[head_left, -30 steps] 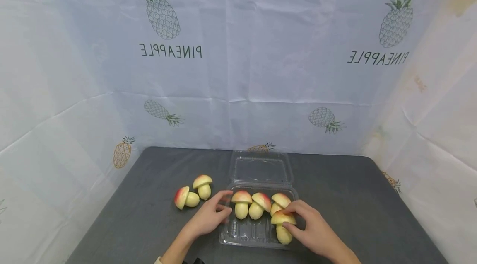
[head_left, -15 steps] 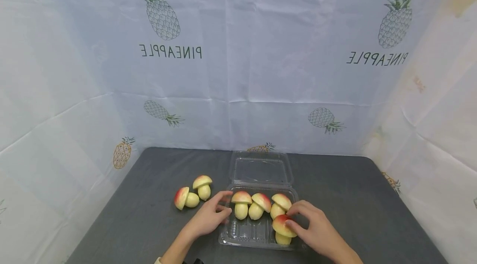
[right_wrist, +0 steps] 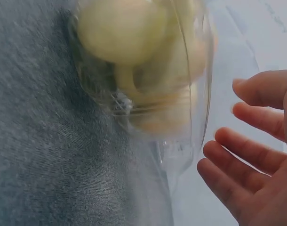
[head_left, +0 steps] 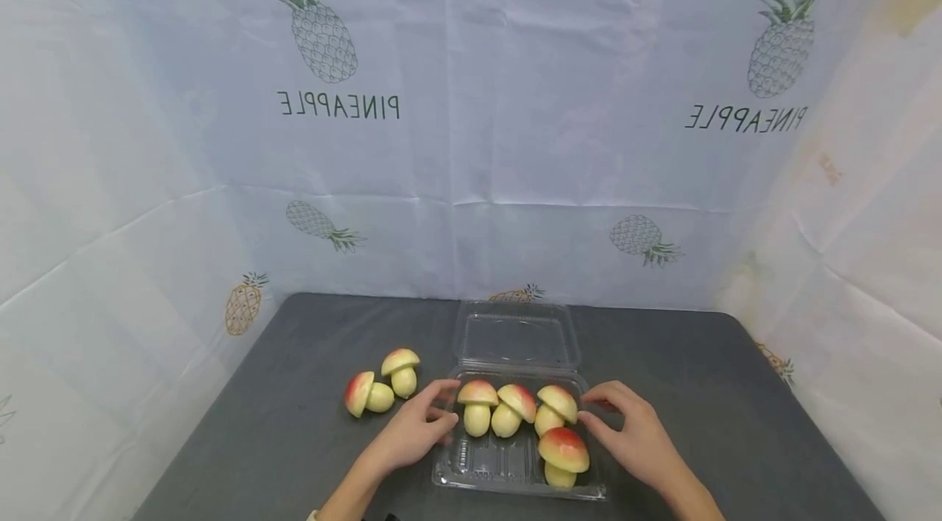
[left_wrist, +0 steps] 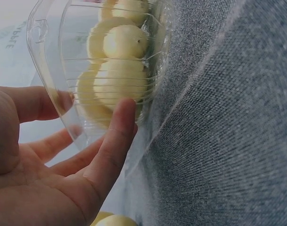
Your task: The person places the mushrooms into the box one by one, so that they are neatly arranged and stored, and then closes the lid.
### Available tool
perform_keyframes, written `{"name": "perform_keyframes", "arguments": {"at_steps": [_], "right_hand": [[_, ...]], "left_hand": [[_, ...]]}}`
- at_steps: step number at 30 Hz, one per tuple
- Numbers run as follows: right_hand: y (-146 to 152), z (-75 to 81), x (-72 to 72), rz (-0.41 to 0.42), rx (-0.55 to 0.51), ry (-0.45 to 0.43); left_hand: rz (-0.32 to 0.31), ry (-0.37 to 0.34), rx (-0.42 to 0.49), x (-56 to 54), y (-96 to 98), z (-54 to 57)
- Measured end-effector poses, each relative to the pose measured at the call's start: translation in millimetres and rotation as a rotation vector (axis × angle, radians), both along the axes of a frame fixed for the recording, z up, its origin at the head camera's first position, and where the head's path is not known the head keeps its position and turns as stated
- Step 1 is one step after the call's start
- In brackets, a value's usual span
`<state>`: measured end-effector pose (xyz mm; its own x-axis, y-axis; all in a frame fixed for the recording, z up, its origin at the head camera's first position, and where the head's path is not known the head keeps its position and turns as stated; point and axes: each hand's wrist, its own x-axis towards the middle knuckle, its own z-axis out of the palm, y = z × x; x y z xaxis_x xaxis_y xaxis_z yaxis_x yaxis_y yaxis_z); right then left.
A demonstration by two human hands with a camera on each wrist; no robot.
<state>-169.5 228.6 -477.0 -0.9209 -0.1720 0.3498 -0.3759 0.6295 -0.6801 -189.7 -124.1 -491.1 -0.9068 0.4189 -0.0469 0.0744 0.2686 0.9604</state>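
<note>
"What lies furthest to your left?"

"A tipped mushroom (head_left: 370, 394) on the worktop (head_left: 272, 439), its cap to the left, and a second mushroom (head_left: 401, 374) just behind it, to the right. I judge both light and firm, perhaps foam. The glossy cap could slip, so the safest hold is the stem, just under it."

"And your left hand?"

"My left hand (head_left: 412, 428) is spread at the left wall of the clear box (head_left: 482, 456), gripping no mushroom. Whether it presses, I can't tell. Such thin plastic probably dents easily, so a low, gentle touch suits it."

"Inside the box?"

"Along the back, a left mushroom (head_left: 477, 408), a middle mushroom (head_left: 513, 410) and a right mushroom (head_left: 554, 409). A front mushroom (head_left: 563, 455) sits in the near right corner; its broad cap seems easiest to pinch by the sides."

"Your right hand?"

"My right hand (head_left: 634, 433) is loosely spread just beside the box's right wall, holding nothing."
</note>
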Motion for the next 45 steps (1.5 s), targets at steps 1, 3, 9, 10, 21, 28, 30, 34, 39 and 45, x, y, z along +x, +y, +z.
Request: {"name": "perform_keyframes", "arguments": {"at_steps": [1,3,9,10,21,28,30,34,39,45], "right_hand": [[1,-0.6,-1.3,-0.008,-0.005,-0.016],[4,-1.5,-3.4,-0.022,-0.014,-0.057],[12,-5.7,-8.3,-0.021,-0.014,-0.167],[13,-6.8,-9.2,-0.017,-0.016,-0.184],[24,-14.8,-16.1,0.154,-0.109,-0.317],[25,-19.4,-19.5,0.184,-0.16,-0.369],[25,-20.3,-19.4,0.187,-0.169,-0.369],[24,-19.5,-18.2,0.197,-0.19,-0.374],[23,-18.3,-18.5,0.215,-0.2,-0.388],[24,-20.2,-20.0,0.231,-0.223,-0.397]], "left_hand": [[0.0,-0.001,0.002,0.2,0.6,0.1],[-0.003,-0.001,0.004,0.5,1.5,0.4],[-0.006,0.015,-0.012,-1.8,0.2,1.7],[-0.006,0.016,-0.018,-2.3,-0.2,1.6],[-0.003,0.029,-0.041,-1.8,-2.0,1.2],[-0.001,0.043,-0.028,-1.1,0.1,5.6],[-0.001,0.073,-0.051,-0.6,0.2,7.5],[0.026,0.161,-0.157,1.5,-1.8,13.2],[0.086,0.245,-0.312,5.0,-6.6,20.3],[0.17,0.329,-0.403,9.0,-10.1,28.1]]}}
